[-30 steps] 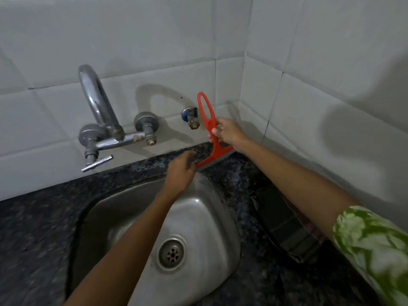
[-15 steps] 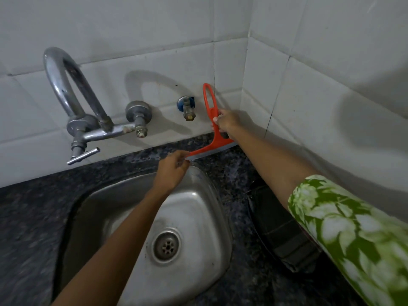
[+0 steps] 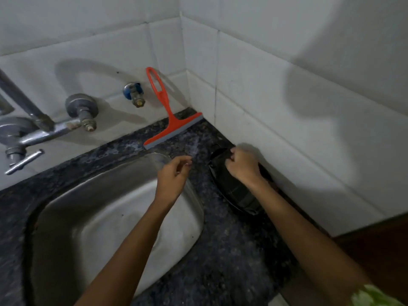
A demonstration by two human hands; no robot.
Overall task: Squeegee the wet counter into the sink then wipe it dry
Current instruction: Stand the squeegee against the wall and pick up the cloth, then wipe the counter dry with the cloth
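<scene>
Squeegee (image 3: pixel 169 111) in orange stands at the back of the surface (image 3: pixel 231 250), near its far right corner; its rubber blade rests on the dark speckled stone and its looped handle leans against the white tiled wall (image 3: pixel 276 85); neither of our hands touches it. Our left hand (image 3: pixel 173 176) hangs over the far right rim of the steel sink (image 3: pixel 66 217); its grip is apart, the fingers loosely curled with nothing between them. Our right hand (image 3: pixel 242 167) lies on a dark folded cloth (image 3: pixel 240 193) that sits at the right edge of the surface against the side wall; that grip is curled in over the far end of the cloth, though we cannot tell whether the fingers have truly pinched the fabric. A pale wet sheen shows on the stone between the squeegee blade and the sink rim. On the back wall, left of the squeegee handle, we see a small blue-collared tap (image 3: pixel 134 94); farther left a chrome mixer faucet (image 3: pixel 37 129) projects above the back edge of the sink; its lever points toward us. A green-and-white patterned sleeve (image 3: pixel 375 298) shows at the bottom right corner.
</scene>
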